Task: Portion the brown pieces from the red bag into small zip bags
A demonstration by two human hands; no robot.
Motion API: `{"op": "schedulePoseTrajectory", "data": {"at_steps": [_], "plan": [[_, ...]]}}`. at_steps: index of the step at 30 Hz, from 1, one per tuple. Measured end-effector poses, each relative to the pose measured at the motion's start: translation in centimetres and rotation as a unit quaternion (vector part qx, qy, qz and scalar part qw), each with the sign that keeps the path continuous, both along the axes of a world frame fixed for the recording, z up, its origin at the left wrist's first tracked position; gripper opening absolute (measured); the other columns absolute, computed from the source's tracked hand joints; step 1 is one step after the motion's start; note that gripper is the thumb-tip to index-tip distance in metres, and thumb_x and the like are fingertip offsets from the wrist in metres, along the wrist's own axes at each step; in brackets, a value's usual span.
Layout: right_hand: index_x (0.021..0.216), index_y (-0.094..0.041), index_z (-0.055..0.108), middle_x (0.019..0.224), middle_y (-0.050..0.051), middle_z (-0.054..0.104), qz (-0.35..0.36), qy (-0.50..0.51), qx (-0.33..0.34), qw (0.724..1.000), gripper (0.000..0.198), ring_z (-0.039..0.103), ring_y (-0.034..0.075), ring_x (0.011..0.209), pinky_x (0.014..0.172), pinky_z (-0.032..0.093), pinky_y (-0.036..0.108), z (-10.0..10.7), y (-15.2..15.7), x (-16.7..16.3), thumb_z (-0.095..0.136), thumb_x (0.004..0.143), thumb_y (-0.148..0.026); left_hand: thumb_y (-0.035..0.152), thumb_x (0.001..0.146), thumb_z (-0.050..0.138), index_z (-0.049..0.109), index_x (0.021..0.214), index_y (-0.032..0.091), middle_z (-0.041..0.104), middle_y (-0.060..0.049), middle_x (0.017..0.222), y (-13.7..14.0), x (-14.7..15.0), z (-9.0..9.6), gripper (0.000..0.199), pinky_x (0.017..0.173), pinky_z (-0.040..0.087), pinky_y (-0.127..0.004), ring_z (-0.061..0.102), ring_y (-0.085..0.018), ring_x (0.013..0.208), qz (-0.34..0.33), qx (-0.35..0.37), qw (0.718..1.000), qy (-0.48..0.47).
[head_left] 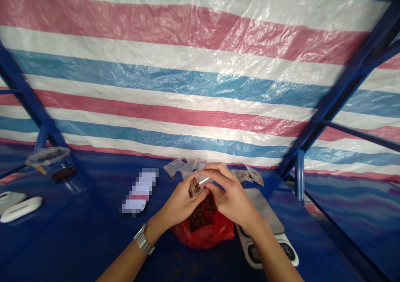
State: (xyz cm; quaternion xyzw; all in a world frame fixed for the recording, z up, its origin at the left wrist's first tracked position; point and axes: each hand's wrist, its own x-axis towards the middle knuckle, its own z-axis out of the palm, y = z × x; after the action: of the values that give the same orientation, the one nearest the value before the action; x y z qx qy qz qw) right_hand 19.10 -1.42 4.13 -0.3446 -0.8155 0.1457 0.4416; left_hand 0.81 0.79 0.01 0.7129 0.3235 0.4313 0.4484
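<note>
Striped sheet (175, 82) behind blue desk (81, 240): clear bag (200, 183) is held above open red bag (203, 237), clamped by fingers of left hand (179, 200) and right hand (233, 196); scale (265, 211) is placed beside red bag.

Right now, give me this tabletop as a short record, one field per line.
Left hand: holding a small clear plastic bag with brown pieces
Left wrist: metal-band wristwatch
Right hand: touching that bag; grip unclear
Below hands: open red plastic bag of dark brown pieces
Right side: kitchen scale, partly behind the right forearm
Left side: smartphone, screen pixelated; clear plastic container, dark contents
Backdrop: striped tarpaulin
</note>
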Motion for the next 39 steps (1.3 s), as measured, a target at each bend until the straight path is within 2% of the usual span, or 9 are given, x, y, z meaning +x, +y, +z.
{"op": "schedulePoseTrajectory", "data": {"at_steps": [4,9,16,23,26,31,35,37,39], "plan": [[0.131,-0.029,0.066,0.128,0.007,0.060,-0.032,0.006,0.000,0.999,0.043,0.060,0.021,0.123,0.108,0.049,0.035,0.0,0.3,0.6,0.051,0.098,-0.007,0.034,0.102,0.058,0.061,0.128,0.020,0.074,-0.005,0.104,-0.1,-0.3,0.2,0.030,0.085,0.054,-0.032,0.069,-0.020,0.091,0.030,0.055,0.995,0.073],[0.131,-0.029,0.067,0.122,0.006,0.061,-0.064,0.026,0.010,0.998,0.045,0.060,0.021,0.120,0.107,0.048,0.035,-0.3,1.1,1.4,0.055,0.095,-0.005,0.027,0.100,0.056,0.062,0.132,0.022,0.073,-0.008,0.116,-0.1,-0.5,0.2,0.033,0.090,0.053,-0.033,0.070,-0.021,0.097,0.086,0.124,0.982,0.115],[0.115,-0.025,0.073,0.111,0.005,0.067,0.000,-0.021,-0.070,0.997,0.042,0.066,0.020,0.106,0.098,0.051,0.036,0.0,1.3,2.3,0.060,0.086,0.003,0.023,0.094,0.059,0.054,0.145,0.022,0.078,-0.008,0.106,-0.6,-0.7,1.0,0.051,0.085,0.056,-0.034,0.074,-0.024,0.095,0.113,0.080,0.969,0.207],[0.110,-0.022,0.074,0.112,0.005,0.068,-0.015,-0.043,-0.073,0.996,0.042,0.067,0.021,0.107,0.099,0.051,0.036,-0.3,1.4,2.6,0.060,0.082,0.005,0.004,0.080,0.058,0.045,0.154,0.021,0.070,-0.017,0.132,-2.0,-0.3,2.0,0.078,0.103,0.049,-0.048,0.066,-0.035,0.122,0.101,0.131,0.914,0.371],[0.110,-0.022,0.074,0.112,0.005,0.069,-0.025,-0.041,-0.073,0.996,0.041,0.067,0.021,0.107,0.098,0.050,0.036,-0.6,1.7,3.0,0.061,0.082,0.004,0.008,0.083,0.059,0.049,0.150,0.021,0.071,-0.016,0.124,-2.1,-0.2,1.6,0.069,0.101,0.050,-0.047,0.067,-0.032,0.115,0.106,0.101,0.932,0.330],[0.105,-0.022,0.076,0.107,0.003,0.072,-0.005,-0.079,-0.118,0.990,0.038,0.068,0.019,0.098,0.090,0.050,0.031,-0.3,1.4,3.4,0.061,0.080,0.002,0.035,0.094,0.061,0.044,0.147,0.023,0.063,0.000,0.088,-3.3,-1.0,2.6,0.058,0.079,0.056,-0.034,0.065,-0.020,0.078,0.144,-0.013,0.983,0.113],[0.101,-0.021,0.077,0.101,0.002,0.074,0.054,-0.152,-0.157,0.974,0.039,0.069,0.018,0.090,0.084,0.048,0.028,-0.5,0.6,2.3,0.064,0.073,0.002,0.049,0.089,0.067,0.046,0.142,0.024,0.057,0.005,0.078,-6.7,-2.4,3.9,0.063,0.055,0.051,-0.026,0.058,-0.015,0.060,0.253,-0.060,0.965,0.041],[0.098,-0.021,0.077,0.102,0.002,0.076,0.068,-0.188,-0.131,0.971,0.040,0.069,0.020,0.097,0.090,0.046,0.031,-1.0,0.4,1.2,0.066,0.068,0.003,0.056,0.088,0.066,0.046,0.143,0.026,0.052,0.008,0.072,-8.8,-3.0,3.4,0.066,0.046,0.046,-0.025,0.053,-0.014,0.049,0.299,-0.080,0.950,0.048],[0.098,-0.019,0.075,0.106,0.004,0.076,0.049,-0.215,-0.089,0.971,0.043,0.068,0.023,0.105,0.097,0.042,0.035,-1.7,0.4,0.0,0.066,0.065,0.005,0.057,0.086,0.067,0.050,0.138,0.024,0.050,0.009,0.067,-10.4,-3.1,2.1,0.064,0.045,0.046,-0.026,0.054,-0.015,0.049,0.327,-0.097,0.936,0.085]]}}
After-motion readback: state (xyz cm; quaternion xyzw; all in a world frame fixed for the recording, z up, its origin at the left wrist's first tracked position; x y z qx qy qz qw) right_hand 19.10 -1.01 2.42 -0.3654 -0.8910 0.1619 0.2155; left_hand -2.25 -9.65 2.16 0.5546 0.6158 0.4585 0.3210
